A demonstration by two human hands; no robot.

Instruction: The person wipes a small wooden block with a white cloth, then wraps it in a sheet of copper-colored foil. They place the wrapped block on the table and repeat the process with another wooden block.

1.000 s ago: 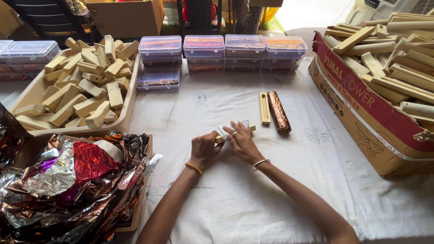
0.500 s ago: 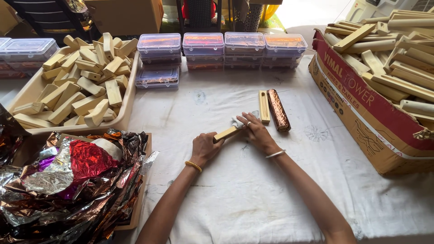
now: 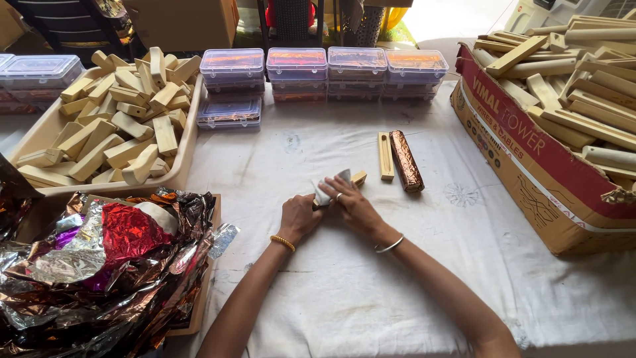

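On the white cloth in the head view, my left hand (image 3: 299, 217) and my right hand (image 3: 351, 202) together grip a pale wooden stick (image 3: 358, 177). A small piece of silvery foil (image 3: 326, 191) is folded around the stick between my fingers. Only the stick's far end shows past my right hand. Just beyond it lie a bare wooden stick (image 3: 385, 156) and a stick wrapped in copper foil (image 3: 405, 161), side by side.
A beige tray (image 3: 187, 142) of wooden blocks sits far left. A heap of crumpled coloured foil (image 3: 99, 265) fills a box near left. Clear plastic boxes (image 3: 296, 66) line the back. A red cardboard carton (image 3: 530, 159) of wooden sticks stands right.
My right hand reached out along the stick toward the two sticks, then came back beside my left hand. The foil is now folded up around the stick.
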